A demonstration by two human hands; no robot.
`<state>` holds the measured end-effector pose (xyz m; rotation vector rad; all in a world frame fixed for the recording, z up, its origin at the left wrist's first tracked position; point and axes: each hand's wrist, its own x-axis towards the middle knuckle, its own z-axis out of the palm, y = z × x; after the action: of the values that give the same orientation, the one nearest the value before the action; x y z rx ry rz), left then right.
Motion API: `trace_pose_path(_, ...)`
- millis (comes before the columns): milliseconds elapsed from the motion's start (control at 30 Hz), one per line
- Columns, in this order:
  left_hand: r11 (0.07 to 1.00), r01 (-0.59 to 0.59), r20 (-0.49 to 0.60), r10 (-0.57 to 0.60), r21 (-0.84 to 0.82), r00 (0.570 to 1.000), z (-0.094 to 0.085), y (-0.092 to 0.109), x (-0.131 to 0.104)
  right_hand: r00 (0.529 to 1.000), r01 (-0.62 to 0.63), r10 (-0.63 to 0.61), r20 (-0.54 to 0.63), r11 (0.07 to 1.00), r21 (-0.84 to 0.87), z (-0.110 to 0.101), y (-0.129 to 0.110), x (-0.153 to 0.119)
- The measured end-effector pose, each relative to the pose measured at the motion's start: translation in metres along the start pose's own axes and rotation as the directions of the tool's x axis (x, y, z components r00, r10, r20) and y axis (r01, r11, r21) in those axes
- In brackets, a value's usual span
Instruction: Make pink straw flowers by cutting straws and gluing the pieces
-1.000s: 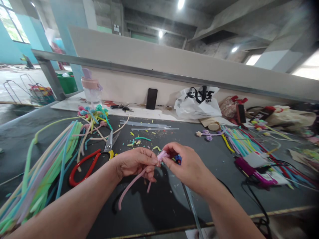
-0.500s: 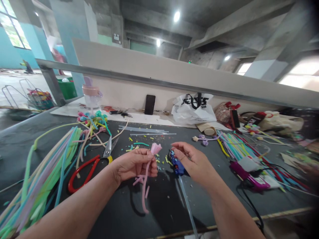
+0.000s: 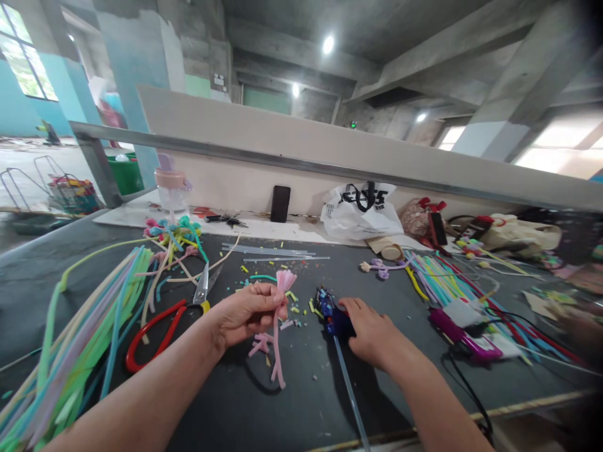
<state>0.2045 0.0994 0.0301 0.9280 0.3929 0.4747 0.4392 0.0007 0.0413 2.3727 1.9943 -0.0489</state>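
My left hand [image 3: 252,312] pinches a pink pipe cleaner stem [image 3: 277,345] just below the fanned pink tuft [image 3: 285,280] at its top; the stem hangs down over the table. Short pink pieces [image 3: 260,343] lie beneath. To the right, a blue glue gun [image 3: 328,312] rests on the dark table, a clear glue stick [image 3: 348,389] running out of its rear. My right hand [image 3: 372,329] is beside the gun's dark handle, fingers apart and bent downward; whether they touch it is unclear.
Red-handled scissors [image 3: 160,336] lie left, near a bundle of pastel pipe cleaners [image 3: 101,314]. Yellow and green scraps [image 3: 294,298] are scattered centrally. A phone [image 3: 280,204] and a white bag [image 3: 360,213] stand at the back. A purple glue gun [image 3: 464,339] with a cord lies right.
My right hand has moved from over the front of the blue glue gun to the right, down beside its handle. My left hand, still pinching the pink stem, has shifted slightly left.
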Motion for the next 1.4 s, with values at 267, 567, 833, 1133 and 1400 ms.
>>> trace_pose_path(267,0.999,0.025,0.029,-0.024,-0.026,0.999,-0.003,-0.003,0.003,0.995,0.025,-0.021,-0.097,0.999,0.034,0.006,0.010,0.017)
trace_pose_path(567,0.999,-0.026,-0.021,0.026,-0.021,0.999,-0.005,-0.007,0.007,0.785,0.472,-0.143,-0.603,0.769,0.432,-0.024,-0.010,-0.013)
trace_pose_path(833,0.999,-0.030,-0.054,0.031,0.019,0.998,-0.003,-0.006,0.007,0.676,0.642,-0.430,-0.598,0.743,0.191,-0.014,-0.022,-0.015)
trace_pose_path(1133,0.999,-0.033,-0.025,0.033,0.024,0.999,-0.004,-0.007,0.007,0.719,0.598,-0.481,-0.502,0.796,0.094,-0.012,-0.021,-0.013)
trace_pose_path(1400,0.999,-0.022,-0.040,0.024,0.046,0.999,-0.003,-0.006,0.007,0.727,0.579,-0.476,-0.495,0.812,0.069,-0.013,-0.025,-0.013)
